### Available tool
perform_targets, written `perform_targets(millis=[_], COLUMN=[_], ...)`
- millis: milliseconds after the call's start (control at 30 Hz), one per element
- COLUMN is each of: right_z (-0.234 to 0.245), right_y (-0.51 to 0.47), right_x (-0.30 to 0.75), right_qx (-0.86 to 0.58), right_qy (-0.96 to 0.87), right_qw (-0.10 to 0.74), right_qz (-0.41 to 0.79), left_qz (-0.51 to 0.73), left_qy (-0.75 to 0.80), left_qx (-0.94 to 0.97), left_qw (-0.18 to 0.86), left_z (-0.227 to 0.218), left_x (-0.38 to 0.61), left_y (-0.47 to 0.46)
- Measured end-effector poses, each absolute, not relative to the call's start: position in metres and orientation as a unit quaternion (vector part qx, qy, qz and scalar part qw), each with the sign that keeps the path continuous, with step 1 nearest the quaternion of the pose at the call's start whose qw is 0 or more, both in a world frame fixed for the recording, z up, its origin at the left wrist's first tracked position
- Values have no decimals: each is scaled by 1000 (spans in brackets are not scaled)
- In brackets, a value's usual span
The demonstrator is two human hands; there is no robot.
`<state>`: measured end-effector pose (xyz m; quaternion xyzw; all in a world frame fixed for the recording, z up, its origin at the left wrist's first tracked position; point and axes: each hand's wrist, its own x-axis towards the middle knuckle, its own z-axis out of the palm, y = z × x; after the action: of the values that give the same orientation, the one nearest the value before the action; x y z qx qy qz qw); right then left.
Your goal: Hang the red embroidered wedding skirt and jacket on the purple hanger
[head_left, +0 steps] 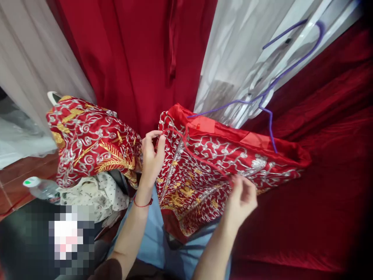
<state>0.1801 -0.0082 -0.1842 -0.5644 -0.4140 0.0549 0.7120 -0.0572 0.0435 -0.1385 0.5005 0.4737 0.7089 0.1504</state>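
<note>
A red skirt-like garment (pixel 204 171), embroidered in silver and gold, hangs at a tilt in front of me with its red satin top edge open. The ends of a purple wire hanger (pixel 233 104) reach into that opening. Across the front runs a thin red cord (pixel 204 160), crossing over itself near the upper left of the garment. My left hand (pixel 151 155) pinches the cord at one side, thumb against forefinger. At the other side my right hand (pixel 241 196) pinches it lower down, fingers curled. The cord's tips are hidden in the fingers.
Another red embroidered piece (pixel 93 144) lies to the left, over a spotted white cloth (pixel 96 194). A clear bottle (pixel 43 189) with a white cap stands beside it. Red drapes (pixel 136 50) and white drapes (pixel 230 46) hang behind. A pixelated patch covers the lower left.
</note>
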Motion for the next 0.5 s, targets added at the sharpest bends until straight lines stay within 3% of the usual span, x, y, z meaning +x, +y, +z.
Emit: perform_targets(millis=[133,300,500], right_z=[-158,-130,-125], right_y=[4,45,56], right_x=[139,90,80], right_qx=[-514,-398,-428], right_qy=[-603,-707,-721], right_qw=[603,568,514], right_qz=[88,140,182], left_qz=[597,528,556], left_qy=[469,464,435], left_qx=[650,709,701], left_qw=[46,66,101], left_z=[-124,-117,-120], left_x=[-51,-47,-60], left_y=[40,53,60])
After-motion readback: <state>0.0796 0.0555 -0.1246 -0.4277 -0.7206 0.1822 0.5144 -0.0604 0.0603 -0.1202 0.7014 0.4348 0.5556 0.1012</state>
